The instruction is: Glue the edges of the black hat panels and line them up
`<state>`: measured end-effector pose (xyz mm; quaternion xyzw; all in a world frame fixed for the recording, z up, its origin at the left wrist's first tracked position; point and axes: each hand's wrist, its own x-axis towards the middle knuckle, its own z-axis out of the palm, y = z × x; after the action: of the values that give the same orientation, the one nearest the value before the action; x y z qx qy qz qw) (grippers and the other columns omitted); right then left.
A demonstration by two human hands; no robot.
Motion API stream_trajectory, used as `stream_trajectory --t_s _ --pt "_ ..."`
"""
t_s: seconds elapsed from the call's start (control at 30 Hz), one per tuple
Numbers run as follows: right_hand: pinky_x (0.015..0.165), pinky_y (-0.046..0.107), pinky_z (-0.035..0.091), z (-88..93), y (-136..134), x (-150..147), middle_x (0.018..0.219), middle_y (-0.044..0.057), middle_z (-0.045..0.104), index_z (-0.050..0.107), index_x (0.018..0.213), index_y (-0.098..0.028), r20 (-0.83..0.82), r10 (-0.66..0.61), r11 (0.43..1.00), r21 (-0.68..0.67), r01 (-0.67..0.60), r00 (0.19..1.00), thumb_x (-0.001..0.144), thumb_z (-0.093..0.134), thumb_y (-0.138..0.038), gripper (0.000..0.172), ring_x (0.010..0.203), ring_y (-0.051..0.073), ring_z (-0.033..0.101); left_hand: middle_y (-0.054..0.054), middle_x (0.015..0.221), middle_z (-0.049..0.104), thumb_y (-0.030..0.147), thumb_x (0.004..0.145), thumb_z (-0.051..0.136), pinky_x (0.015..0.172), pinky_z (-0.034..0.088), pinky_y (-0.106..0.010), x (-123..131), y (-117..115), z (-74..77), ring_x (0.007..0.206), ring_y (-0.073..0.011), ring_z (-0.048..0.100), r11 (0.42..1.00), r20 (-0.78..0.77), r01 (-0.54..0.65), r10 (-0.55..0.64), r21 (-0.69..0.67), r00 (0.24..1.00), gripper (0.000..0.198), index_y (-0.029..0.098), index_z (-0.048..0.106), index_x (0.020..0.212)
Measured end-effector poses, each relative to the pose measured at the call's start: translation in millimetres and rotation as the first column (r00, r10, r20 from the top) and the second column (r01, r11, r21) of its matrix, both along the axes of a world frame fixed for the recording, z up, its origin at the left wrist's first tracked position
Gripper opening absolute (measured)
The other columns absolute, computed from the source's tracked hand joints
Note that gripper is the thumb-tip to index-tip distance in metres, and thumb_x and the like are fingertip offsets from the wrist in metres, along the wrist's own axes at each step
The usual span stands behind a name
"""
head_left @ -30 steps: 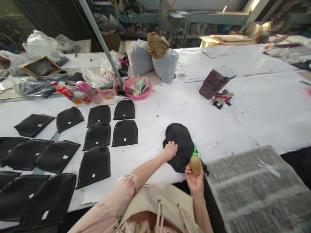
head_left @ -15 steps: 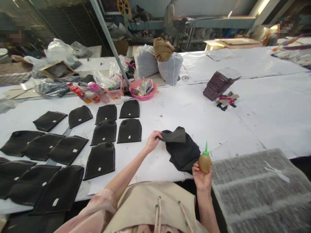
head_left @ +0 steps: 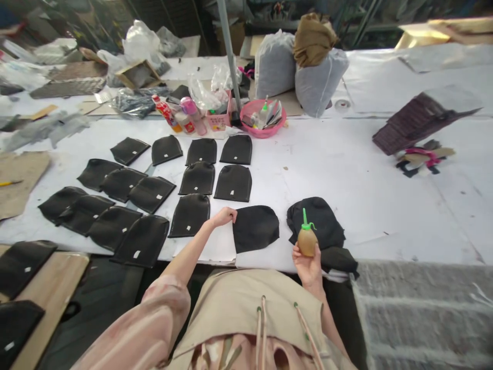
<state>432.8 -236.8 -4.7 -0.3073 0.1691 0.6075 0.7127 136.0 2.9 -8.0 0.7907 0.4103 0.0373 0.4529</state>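
Note:
My left hand (head_left: pixel 226 217) pinches the left edge of a black fabric piece (head_left: pixel 256 227), which lies nearly flat on the white table (head_left: pixel 327 169) in front of me. In my right hand (head_left: pixel 308 264) is a squeeze bottle (head_left: pixel 307 240) with amber contents and a green nozzle pointing up. Behind the bottle sits a pile of black fabric (head_left: pixel 321 218), partly hidden by it. Several black pieces with small white labels, such as this one (head_left: pixel 233 183), are laid in rows to the left of my left hand.
A pink basket (head_left: pixel 264 134), bottles (head_left: pixel 167 113) and a slanting pole (head_left: pixel 230 56) stand beyond the rows. Pale sacks (head_left: pixel 274 64) are behind them. To the right are a dark stack (head_left: pixel 412 123) with scraps (head_left: pixel 423 156) and a grey wrapped bundle (head_left: pixel 423 308) near the edge.
My left hand has drawn the fabric piece leftward off the pile and laid it down on the table. The bottle remains in my right hand. The view has turned left and downward.

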Motion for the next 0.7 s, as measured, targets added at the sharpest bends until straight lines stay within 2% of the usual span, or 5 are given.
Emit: stream_trajectory --t_s 0.27,0.43,0.53,0.6,0.7 --pt "0.049 0.021 0.045 1.4 -3 -28 0.089 0.004 0.065 0.063 0.099 -0.019 -0.024 0.079 0.996 -0.049 -0.080 0.997 0.065 0.081 -0.039 0.043 0.068 0.013 0.053 0.002 0.043 0.041 -0.004 0.054 0.056 0.061 0.037 -0.024 -6 -14 10.0 0.053 -0.0134 0.047 0.969 -0.210 0.236 -0.217 0.068 0.953 0.029 0.018 0.045 0.039" --pt "0.049 0.022 0.046 5.5 0 -36 0.089 0.003 0.065 0.063 0.100 -0.020 -0.026 0.094 0.994 -0.055 -0.095 0.995 0.066 0.080 -0.039 0.042 0.069 0.013 0.054 -0.008 0.077 0.059 -0.002 0.063 0.065 0.091 0.039 -0.033 17 -25 19.8 0.103 -0.0255 0.055 0.938 -0.037 0.117 -0.111 0.326 0.993 0.030 0.019 0.050 0.046" --pt "0.049 0.022 0.045 5.2 -1 -39 0.092 0.004 0.065 0.063 0.101 -0.020 -0.017 0.084 0.995 -0.046 -0.085 0.996 0.067 0.079 -0.039 0.042 0.070 0.013 0.053 -0.010 0.103 0.060 0.003 0.072 0.062 0.102 0.034 -0.039 36 -46 22.9 0.119 -0.0271 0.046 0.898 0.069 0.012 -0.047 0.441 0.997 0.019 0.020 0.060 0.062" --pt "0.050 0.021 0.045 4.2 -3 -40 0.091 0.004 0.065 0.062 0.101 -0.020 -0.011 0.074 0.996 -0.040 -0.074 0.997 0.068 0.078 -0.039 0.041 0.071 0.013 0.053 -0.010 0.109 0.058 0.013 0.080 0.061 0.099 0.037 -0.040 54 -69 21.3 0.114 -0.0266 0.049 0.893 0.029 0.045 -0.065 0.447 0.997 0.011 0.021 0.066 0.084" --pt "0.051 0.020 0.044 3.0 -5 -38 0.092 0.002 0.064 0.061 0.101 -0.022 0.001 0.053 0.998 -0.035 -0.053 0.999 0.068 0.078 -0.038 0.040 0.071 0.012 0.052 -0.013 0.109 0.057 0.041 0.078 0.069 0.091 0.043 -0.042 83 -109 15.6 0.106 -0.0294 0.051 0.897 -0.114 0.181 -0.147 0.403 0.983 0.041 0.018 0.061 0.111"
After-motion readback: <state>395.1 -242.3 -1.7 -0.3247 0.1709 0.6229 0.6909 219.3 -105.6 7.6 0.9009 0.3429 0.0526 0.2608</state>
